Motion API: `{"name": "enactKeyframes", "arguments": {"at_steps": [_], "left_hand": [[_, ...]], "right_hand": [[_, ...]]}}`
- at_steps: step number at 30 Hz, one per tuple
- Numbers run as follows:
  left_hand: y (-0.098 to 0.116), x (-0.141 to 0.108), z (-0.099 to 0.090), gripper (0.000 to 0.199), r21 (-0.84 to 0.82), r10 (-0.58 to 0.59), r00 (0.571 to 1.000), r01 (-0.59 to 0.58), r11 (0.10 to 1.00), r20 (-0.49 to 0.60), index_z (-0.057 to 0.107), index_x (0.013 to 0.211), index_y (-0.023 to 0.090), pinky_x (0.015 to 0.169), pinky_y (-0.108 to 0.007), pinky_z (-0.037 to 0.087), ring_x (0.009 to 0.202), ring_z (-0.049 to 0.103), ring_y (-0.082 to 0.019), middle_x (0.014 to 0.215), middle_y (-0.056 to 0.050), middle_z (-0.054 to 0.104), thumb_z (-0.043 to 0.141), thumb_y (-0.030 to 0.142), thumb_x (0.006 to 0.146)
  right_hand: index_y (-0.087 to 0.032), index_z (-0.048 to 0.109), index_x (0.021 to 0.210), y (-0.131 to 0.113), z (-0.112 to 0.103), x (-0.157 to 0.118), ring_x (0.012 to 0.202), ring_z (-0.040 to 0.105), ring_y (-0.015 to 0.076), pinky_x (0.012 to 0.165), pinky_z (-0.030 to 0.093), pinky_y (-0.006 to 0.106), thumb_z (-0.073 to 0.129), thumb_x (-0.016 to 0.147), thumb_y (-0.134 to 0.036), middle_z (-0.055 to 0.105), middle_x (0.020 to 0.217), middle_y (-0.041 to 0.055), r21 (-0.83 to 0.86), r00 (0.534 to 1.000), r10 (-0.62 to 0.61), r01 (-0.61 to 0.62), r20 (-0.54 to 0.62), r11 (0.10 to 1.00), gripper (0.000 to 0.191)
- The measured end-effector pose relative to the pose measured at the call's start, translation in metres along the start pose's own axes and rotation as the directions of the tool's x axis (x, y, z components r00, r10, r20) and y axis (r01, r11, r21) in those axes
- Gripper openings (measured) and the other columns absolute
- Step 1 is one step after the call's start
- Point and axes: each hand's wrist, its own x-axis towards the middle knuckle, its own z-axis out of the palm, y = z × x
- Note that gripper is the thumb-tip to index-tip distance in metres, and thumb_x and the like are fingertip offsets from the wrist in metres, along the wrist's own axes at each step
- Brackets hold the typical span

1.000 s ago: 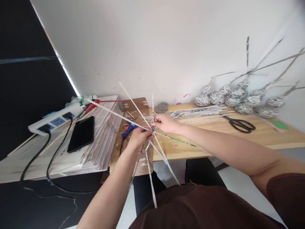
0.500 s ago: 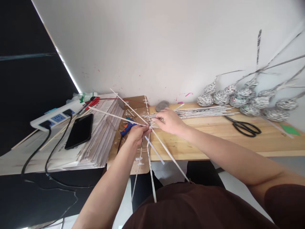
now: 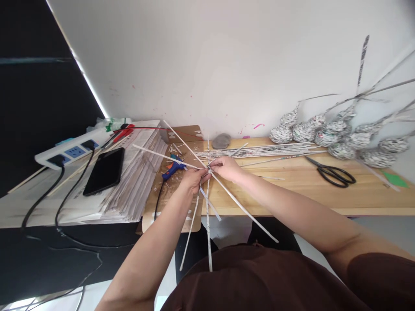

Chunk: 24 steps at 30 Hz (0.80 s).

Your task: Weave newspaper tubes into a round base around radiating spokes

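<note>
Paper sticks [image 3: 220, 182]: near mid-frame, radiating from a crossing mostly covered by fingertips, so the join was hard to make out.
Left hand [image 3: 193, 177]: thumb and fingers pinched the sticks at the crossing.
Right hand [image 3: 227, 167]: fingertips drawn narrow at the crossing; whether they gripped a stick I could not tell.
Woven shapes [image 3: 333, 133]: far right, some long tails cut off by the frame's edge.
Tabletop [image 3: 301, 185]: its front edge ran below the hands, lower sticks reaching past it; wood spread rightward to the scissors [image 3: 319, 166].
Glue gun [image 3: 174, 168]: just beside the left hand, on cardboard [image 3: 170, 192], with the newspaper stack [image 3: 139, 172] bounding the left.
Stick directions: two toward upper left, one upward, one lower left, one straight down, one lower right; the longest line slanted from upper left to lower right.
</note>
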Motion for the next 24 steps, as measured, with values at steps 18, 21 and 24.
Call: {"name": "enactKeyframes", "arguments": {"at_steps": [18, 21, 24], "left_hand": [[0.0, 0.001, -0.006, 0.02, 0.122, 0.04, 0.999, -0.042, 0.992, 0.019, 0.064, 0.062, 0.01, 0.079, -0.031, 0.061, 0.076, 0.07, -0.018, 0.067, -0.004, 0.066, 0.074, -0.007, 0.062], [0.001, 0.001, -0.008, 0.021, 0.135, 0.05, 0.998, -0.056, 0.989, 0.045, 0.064, 0.062, 0.011, 0.082, -0.033, 0.06, 0.082, 0.07, -0.02, 0.069, -0.005, 0.068, 0.075, -0.007, 0.06], [0.0, 0.002, -0.009, 0.021, 0.132, 0.028, 0.998, -0.035, 0.991, 0.057, 0.064, 0.062, 0.01, 0.083, -0.034, 0.06, 0.083, 0.071, -0.022, 0.069, -0.007, 0.068, 0.075, -0.008, 0.059]], "right_hand": [[-0.019, 0.076, 0.078, 0.0, 0.019, 0.001, 0.075, 0.067, 0.0161, 0.067, 0.048, 0.024, 0.066, 0.073, -0.02, 0.076, 0.079, 0.0027, 0.053, 0.987, 0.157, -0.154, -0.043, 0.987, 0.012], [-0.02, 0.076, 0.079, -0.002, 0.02, -0.001, 0.075, 0.067, 0.0166, 0.067, 0.048, 0.024, 0.064, 0.072, -0.019, 0.076, 0.08, 0.0032, 0.033, 0.985, 0.163, -0.161, -0.049, 0.986, 0.014], [-0.02, 0.076, 0.076, -0.004, 0.02, -0.001, 0.074, 0.067, 0.0166, 0.066, 0.048, 0.023, 0.065, 0.07, -0.018, 0.076, 0.079, 0.0029, 0.03, 0.98, 0.19, -0.189, -0.049, 0.981, 0.013]]}}
